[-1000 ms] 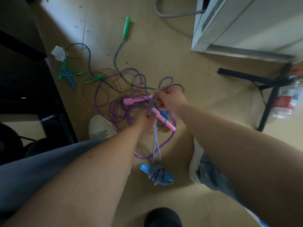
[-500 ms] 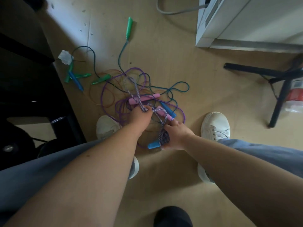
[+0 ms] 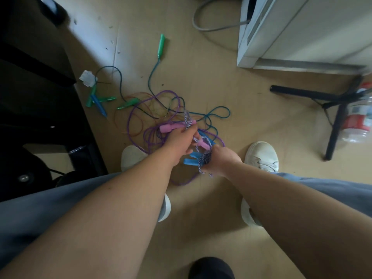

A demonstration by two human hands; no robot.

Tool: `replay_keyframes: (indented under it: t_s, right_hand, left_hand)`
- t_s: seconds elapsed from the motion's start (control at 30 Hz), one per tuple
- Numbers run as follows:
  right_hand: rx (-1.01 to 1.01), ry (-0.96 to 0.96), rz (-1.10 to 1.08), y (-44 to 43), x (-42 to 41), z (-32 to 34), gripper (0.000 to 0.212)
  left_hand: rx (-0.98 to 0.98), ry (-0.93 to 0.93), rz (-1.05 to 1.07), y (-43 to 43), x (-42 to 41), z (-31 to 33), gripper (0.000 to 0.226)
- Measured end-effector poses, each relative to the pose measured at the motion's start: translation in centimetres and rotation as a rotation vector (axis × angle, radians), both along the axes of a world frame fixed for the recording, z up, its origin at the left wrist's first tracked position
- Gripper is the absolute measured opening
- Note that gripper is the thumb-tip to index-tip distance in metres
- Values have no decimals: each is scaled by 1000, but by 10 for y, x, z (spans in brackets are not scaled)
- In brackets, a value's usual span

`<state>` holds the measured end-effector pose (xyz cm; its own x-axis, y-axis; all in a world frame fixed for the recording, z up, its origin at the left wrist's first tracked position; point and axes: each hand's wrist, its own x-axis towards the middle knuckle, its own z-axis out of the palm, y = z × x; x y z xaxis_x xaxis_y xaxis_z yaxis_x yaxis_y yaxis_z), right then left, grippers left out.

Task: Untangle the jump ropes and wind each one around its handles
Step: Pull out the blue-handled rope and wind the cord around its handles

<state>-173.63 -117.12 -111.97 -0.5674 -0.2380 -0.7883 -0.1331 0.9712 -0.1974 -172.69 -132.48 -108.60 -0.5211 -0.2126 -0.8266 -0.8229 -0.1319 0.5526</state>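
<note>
Shorter now, the braided rope [image 3: 188, 121] loop reaches just beyond the left hand [image 3: 181, 142], which grips it alongside a pink handle [image 3: 168, 127]. Nearer the body, the right hand [image 3: 223, 160] clutches the blue handles [image 3: 190, 161] and their windings. Further winding risks dragging the purple rope [image 3: 181, 182] along and tightening the tangle, since the braid seems to cross it between the hands.

No legible text; red label on bottle [image 3: 357, 119] too blurred to read.
</note>
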Motion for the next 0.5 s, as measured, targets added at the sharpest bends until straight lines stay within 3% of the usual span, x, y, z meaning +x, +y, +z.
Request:
replay_keyframes:
  t_s: [0.13,0.27,0.43,0.5]
  right_hand:
    - [-26,84,-96,2,-14,28,65]
    - [-110,125,-271,7,-32,58,59]
    - [-190,257,-445,21,-50,108,99]
    - [-208,315,-384,28,-56,128,89]
  left_hand:
    - [85,12,6,12,-12,35,26]
    - [63,35,-28,25,-13,70,24]
    - [11,-63,-137,26,6,107,24]
    - [-8,-72,-151,22,15,118,28]
